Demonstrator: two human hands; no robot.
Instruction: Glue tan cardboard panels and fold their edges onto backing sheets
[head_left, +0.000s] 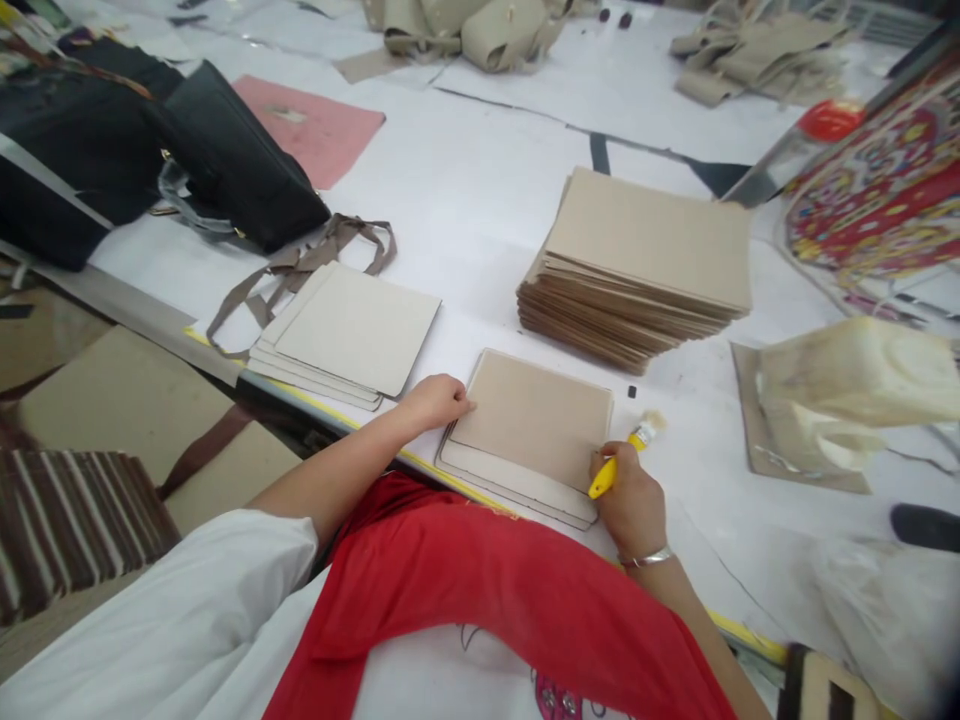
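In front of me a beige panel (536,412) lies on top of a few paler panels (517,470) with dark edges. My left hand (439,402) pinches the beige panel at its left edge. At the right edge, my right hand (631,505) is closed around a yellow-handled paintbrush (604,478), and its fingertips are by the panel's side. The pale bristles point away from me. Left of my left hand sits a small pile of pale panels (360,325). Behind the work stands a tall stack of beige panels (652,240).
A cut-open plastic container (855,390) rests on a board (765,430) at the right. Black bags (232,150), brown straps (300,268) and a pink sheet (315,125) occupy the left. Beige bag pieces (772,55) lie at the back. The yellow-marked table edge (300,400) runs close to my body.
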